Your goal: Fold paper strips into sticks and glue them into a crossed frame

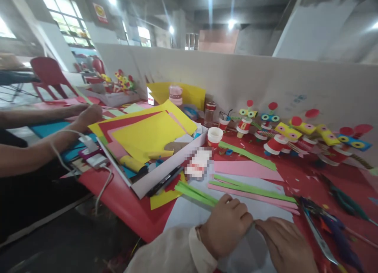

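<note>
My left hand (pixel 227 225) is closed, knuckles up, over the near end of some light green paper strips (pixel 195 192) that stick out to its upper left. Close against it, my right hand (pixel 286 241) has its fingers curled and pressed together; what lies in them is hidden. Both hands are above a white sheet (pixel 183 214) on the red table. Just beyond them lie more green strips (pixel 254 189) and pink strips (pixel 265 199), with a wide pink paper piece (pixel 246 169) behind.
Scissors (pixel 319 233) and green-handled pliers (pixel 345 196) lie at right. A white box (pixel 174 168) with coloured paper stands left, a paper cup (pixel 215 136) behind. Several paper-cup figures (pixel 276 143) line the back right. Another person's arms (pixel 53 147) reach in at left.
</note>
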`<state>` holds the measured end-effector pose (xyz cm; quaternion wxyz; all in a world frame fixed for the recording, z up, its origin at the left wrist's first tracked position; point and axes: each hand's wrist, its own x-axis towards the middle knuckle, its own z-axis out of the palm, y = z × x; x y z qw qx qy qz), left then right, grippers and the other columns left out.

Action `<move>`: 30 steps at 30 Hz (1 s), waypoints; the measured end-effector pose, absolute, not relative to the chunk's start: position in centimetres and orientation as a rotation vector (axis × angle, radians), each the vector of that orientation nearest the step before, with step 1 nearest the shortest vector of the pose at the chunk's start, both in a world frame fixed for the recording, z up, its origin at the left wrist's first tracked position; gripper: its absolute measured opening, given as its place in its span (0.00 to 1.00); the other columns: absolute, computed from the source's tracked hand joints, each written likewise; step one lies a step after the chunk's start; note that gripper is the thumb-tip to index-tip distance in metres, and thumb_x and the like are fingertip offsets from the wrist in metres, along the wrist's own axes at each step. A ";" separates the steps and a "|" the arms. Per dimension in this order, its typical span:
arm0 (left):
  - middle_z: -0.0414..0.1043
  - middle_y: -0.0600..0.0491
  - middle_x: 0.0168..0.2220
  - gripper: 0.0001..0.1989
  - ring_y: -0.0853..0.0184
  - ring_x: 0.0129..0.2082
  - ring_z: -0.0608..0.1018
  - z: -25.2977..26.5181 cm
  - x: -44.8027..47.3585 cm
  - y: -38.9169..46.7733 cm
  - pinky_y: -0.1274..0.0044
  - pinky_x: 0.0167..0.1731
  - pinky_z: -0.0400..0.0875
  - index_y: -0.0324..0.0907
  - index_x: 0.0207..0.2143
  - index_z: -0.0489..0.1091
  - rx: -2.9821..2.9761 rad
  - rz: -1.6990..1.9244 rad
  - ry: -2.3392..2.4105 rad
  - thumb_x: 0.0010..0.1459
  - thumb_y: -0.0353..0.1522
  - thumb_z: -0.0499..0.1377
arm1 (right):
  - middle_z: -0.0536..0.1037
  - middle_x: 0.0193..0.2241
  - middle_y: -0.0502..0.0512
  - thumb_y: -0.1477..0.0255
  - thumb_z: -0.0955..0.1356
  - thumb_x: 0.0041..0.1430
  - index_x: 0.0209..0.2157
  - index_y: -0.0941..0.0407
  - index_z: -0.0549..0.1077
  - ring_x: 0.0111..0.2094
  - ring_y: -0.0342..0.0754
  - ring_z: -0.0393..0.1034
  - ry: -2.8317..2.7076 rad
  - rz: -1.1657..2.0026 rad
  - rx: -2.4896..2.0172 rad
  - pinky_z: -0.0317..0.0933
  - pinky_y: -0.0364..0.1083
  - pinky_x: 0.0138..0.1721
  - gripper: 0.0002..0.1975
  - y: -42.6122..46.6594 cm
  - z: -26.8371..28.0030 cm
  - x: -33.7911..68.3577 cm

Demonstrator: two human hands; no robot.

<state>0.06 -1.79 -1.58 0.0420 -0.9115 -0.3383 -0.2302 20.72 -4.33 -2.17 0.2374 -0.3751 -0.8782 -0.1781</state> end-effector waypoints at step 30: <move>0.72 0.56 0.33 0.07 0.66 0.35 0.72 -0.4 -1.1 -1.2 0.65 0.44 0.57 0.42 0.34 0.66 -2.909 -0.961 -1.209 0.60 0.25 0.51 | 0.78 0.25 0.49 0.72 0.64 0.62 0.32 0.53 0.76 0.33 0.45 0.68 -2.103 -0.153 -1.392 0.49 0.47 0.39 0.10 -4.3 -0.7 18.3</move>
